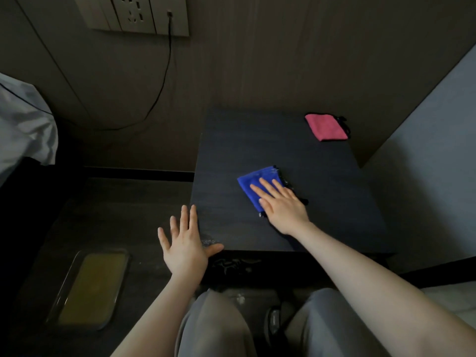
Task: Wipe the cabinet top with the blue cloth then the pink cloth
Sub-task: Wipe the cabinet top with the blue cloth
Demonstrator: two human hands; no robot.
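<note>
We note the right hand (282, 206), grip flat with fingers straight, pressing the folded blue cloth (253, 182) mid cabinet top (322, 202). The left hand (184, 240) spreads open at the near-left edge. The pink cloth (325, 126) lies well apart, by the far-right corner; dark woodgrain shows between.

both forearms are bare, no sleeves in view, and neither the left hand (184, 247) nor the right hand (283, 204) wears a ring or watch; loose grey trousers (213, 328) cover both knees, with a dark shoe (273, 321) between them
</note>
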